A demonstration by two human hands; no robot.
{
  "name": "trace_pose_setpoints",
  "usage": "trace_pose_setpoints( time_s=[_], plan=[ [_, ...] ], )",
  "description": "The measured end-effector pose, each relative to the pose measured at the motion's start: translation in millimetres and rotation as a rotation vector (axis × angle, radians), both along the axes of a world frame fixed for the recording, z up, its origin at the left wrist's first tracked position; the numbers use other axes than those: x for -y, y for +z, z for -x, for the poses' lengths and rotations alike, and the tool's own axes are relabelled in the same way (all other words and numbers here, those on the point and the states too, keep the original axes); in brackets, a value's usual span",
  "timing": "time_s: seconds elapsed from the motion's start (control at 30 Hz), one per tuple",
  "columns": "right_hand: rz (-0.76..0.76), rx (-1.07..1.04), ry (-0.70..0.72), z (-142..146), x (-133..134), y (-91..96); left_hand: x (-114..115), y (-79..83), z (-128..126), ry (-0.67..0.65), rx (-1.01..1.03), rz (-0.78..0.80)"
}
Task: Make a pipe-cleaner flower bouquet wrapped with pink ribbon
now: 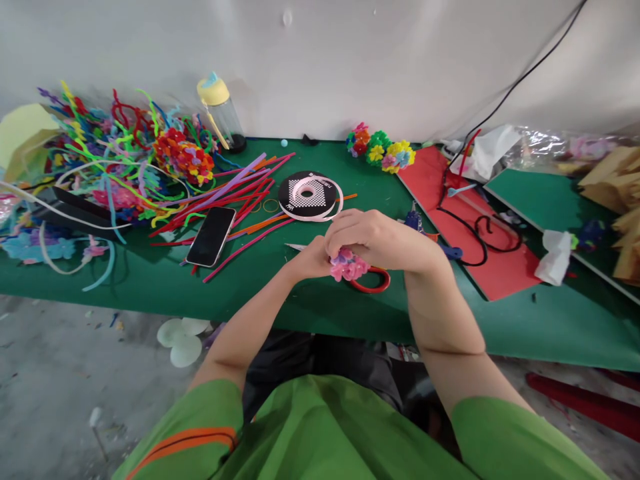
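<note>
Over the green table's front part, my left hand grips a small bunch of pink and purple pipe-cleaner flowers from the left. Curled over the top of that bunch are the closed fingers of my right hand; its fingertips are hidden. Beneath both hands lie scissors with a red handle, the blade tip showing on the left. Just beyond sits a black spool with pale pink ribbon loosely looped off it.
Loose pipe cleaners and a phone lie left of my hands. Behind are a tangled heap of fuzzy flowers and a bottle. Finished flower balls stand at the back. Rightward, a black cable crosses a red board.
</note>
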State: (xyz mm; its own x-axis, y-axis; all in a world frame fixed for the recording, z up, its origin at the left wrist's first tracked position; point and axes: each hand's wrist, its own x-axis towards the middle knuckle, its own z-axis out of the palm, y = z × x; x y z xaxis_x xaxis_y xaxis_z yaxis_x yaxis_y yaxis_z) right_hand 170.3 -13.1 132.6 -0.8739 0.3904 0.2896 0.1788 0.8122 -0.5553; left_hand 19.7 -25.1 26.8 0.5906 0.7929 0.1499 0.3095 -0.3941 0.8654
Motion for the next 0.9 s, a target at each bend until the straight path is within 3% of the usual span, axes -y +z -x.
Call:
trace_pose_setpoints(
  time_s=[0.2,0.53,0.73,0.9],
  plan=[
    [-0.023,-0.014,-0.004,1.8,-0.4,-3.5,1.0,3.8,-0.6,-0.055,0.060,0.002],
    [-0.002,0.019,-0.003,8.0,-4.6,-10.0,-2.8,-5.0,4.2,-0.144,0.225,-0.019],
    [-0.109,-0.163,-0.261,0.0,-1.1,-1.1,-5.9,-13.8,0.5,-0.002,0.263,-0.036],
    [-0.112,-0.060,-0.197,-9.9,2.1,7.2,-5.5,-17.1,1.9,0.113,0.255,0.005]
  ],
)
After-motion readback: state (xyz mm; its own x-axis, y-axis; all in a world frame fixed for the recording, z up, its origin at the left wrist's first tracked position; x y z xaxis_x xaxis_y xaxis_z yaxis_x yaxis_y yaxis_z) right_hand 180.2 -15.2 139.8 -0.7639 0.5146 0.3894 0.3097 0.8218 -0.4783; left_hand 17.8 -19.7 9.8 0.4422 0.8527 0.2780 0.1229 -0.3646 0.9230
